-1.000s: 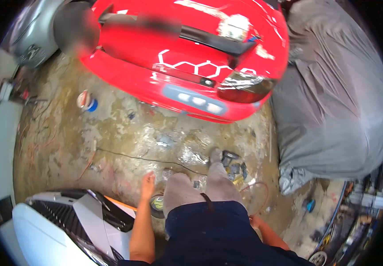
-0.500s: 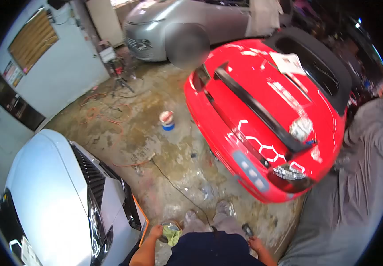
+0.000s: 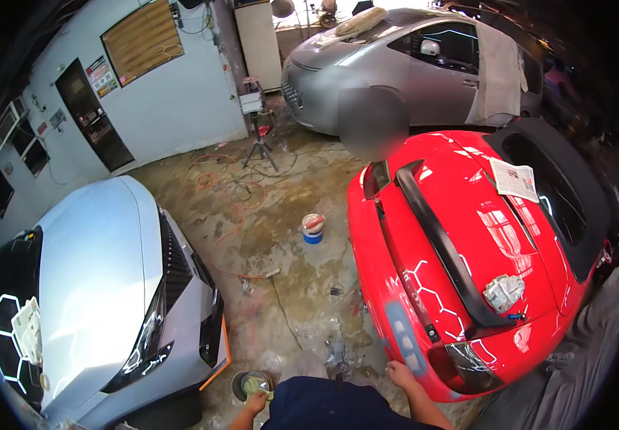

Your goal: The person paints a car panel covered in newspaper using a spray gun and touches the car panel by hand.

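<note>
My left hand (image 3: 257,401) is low in the head view, left of my dark shirt, its fingers closed on a light green cloth (image 3: 258,385). The cloth lies over a dark round bucket (image 3: 238,390); whether the hand also grips the rim cannot be made out. My right hand (image 3: 400,374) is curled beside the rear bumper of a red car (image 3: 460,229), just below a dull grey patch (image 3: 404,333). What its fingers hold, if anything, is hidden. A long black spoiler (image 3: 438,240) runs across the car's rear.
A white car (image 3: 101,244) with orange lower trim (image 3: 217,369) stands at the left. Crumpled paper (image 3: 504,293) and a newspaper (image 3: 514,179) lie on the red car. A blue-and-white can (image 3: 313,229), an orange hose (image 3: 227,240) and a black cable (image 3: 284,312) are on the wet floor.
The view has tilted up and turned left. My right hand has come up beside the red bumper; the dark object seen at it before no longer shows. The green cloth stays with my left hand.
</note>
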The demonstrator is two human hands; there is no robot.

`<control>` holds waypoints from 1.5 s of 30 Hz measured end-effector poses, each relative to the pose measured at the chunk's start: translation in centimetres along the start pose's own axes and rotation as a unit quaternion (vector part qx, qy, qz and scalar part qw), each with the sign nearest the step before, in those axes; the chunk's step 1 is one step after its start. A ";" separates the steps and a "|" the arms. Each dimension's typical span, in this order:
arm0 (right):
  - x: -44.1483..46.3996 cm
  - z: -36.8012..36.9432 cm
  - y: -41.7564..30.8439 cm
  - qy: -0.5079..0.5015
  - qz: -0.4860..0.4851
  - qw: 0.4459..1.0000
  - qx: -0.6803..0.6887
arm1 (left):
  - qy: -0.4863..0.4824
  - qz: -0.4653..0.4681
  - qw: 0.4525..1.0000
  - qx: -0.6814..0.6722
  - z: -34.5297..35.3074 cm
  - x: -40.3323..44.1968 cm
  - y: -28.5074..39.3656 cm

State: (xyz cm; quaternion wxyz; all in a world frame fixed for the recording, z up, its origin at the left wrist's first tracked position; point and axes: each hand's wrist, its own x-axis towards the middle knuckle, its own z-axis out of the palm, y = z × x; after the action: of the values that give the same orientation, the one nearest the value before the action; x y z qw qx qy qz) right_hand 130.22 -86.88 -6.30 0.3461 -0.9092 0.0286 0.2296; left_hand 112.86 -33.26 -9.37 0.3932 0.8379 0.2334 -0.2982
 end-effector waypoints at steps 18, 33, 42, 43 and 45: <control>8.8 -0.2 -4.2 -0.201 -0.091 0.967 -0.127 | 0.151 -0.127 0.972 -0.124 9.8 -3.3 -2.4; 7.5 0.6 6.1 -0.286 0.068 0.948 -0.124 | 0.063 -0.163 0.977 -0.122 11.6 -6.4 -2.9; 16.0 4.6 4.2 -0.343 -0.216 0.865 -0.295 | 0.148 -0.149 0.967 -0.142 9.4 -2.9 -2.1; 17.7 5.0 1.7 -0.345 -0.190 0.875 -0.282 | 0.158 -0.144 0.966 -0.147 8.8 -2.5 -1.6; 21.1 5.9 -3.4 -0.347 -0.162 0.884 -0.270 | 0.145 -0.144 0.966 -0.161 8.4 -0.8 -2.1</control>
State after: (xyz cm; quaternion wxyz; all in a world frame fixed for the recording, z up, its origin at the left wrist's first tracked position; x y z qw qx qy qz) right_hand 147.43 -78.23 -17.25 0.1074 -0.8217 -0.3041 0.4698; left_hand 108.28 -38.81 -14.19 0.4378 0.7552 0.4512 -0.1856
